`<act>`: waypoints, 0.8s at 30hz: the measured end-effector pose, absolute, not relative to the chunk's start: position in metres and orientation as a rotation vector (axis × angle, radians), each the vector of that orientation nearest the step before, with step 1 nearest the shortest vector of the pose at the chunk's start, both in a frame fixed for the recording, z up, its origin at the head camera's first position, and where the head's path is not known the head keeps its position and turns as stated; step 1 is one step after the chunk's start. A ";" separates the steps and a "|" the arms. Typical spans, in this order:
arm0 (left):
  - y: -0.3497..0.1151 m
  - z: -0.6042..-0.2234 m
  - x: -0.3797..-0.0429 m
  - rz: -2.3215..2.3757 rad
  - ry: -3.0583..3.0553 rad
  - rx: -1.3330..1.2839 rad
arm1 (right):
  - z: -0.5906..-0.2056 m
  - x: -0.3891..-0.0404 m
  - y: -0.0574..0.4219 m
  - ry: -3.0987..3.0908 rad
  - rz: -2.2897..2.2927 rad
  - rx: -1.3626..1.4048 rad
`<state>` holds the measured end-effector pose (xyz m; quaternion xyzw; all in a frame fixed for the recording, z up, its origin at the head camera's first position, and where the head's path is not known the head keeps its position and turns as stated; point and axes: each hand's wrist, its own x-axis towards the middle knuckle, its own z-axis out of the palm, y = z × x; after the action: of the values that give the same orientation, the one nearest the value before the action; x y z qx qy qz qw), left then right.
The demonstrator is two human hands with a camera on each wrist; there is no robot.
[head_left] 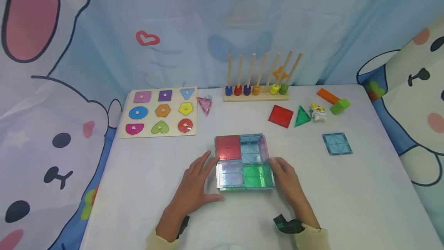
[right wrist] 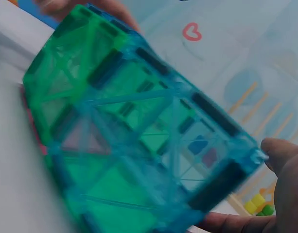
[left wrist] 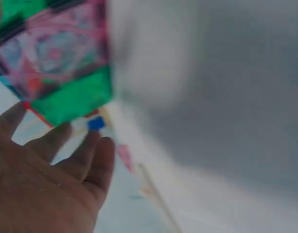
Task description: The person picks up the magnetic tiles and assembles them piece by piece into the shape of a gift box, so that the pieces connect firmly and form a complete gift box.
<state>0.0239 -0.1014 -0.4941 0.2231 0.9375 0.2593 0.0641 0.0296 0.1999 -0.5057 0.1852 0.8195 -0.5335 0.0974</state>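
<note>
A square box of translucent magnetic tiles (head_left: 256, 188) sits on the table in front of me. Its four top-view sections look red, light blue, pale violet and green. My left hand (head_left: 194, 186) is spread at the box's left side, forefinger reaching its edge and thumb stretched toward its near corner. The left wrist view shows these fingers (left wrist: 90, 160) extended beside a green and pink wall. At the right side, my right hand (head_left: 288, 178) touches the box with its fingertips. In the right wrist view, a finger (right wrist: 285, 150) meets a blue tile corner; the hand is partly cut off there.
A shape puzzle board (head_left: 157, 134) lies back left beside a pink triangle tile (head_left: 205, 105). Behind the box stands a peg rack (head_left: 254, 97) with coloured beads. Toward the right are red (head_left: 281, 116), green (head_left: 302, 117) and blue tiles (head_left: 337, 144), a small figurine (head_left: 318, 112) and blocks (head_left: 340, 106).
</note>
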 end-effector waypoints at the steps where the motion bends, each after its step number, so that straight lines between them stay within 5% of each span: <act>1: -0.106 -0.498 0.027 0.775 2.812 0.613 | -0.506 0.027 0.204 2.433 -1.577 0.541; 9: -0.129 -0.525 0.041 0.524 2.837 0.501 | -0.503 -0.030 0.252 2.807 -1.175 0.670; 17: -0.129 -0.524 0.038 0.555 2.825 0.505 | -0.520 -0.098 0.277 3.008 -0.617 0.235; 24: -0.130 -0.523 0.037 0.552 2.838 0.506 | -0.522 -0.109 0.266 3.040 -0.533 0.139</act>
<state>0.0368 -0.1300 -0.5229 0.1716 0.9618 0.1870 0.1029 -0.1095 0.2657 -0.5223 0.0451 0.9836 -0.1725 0.0261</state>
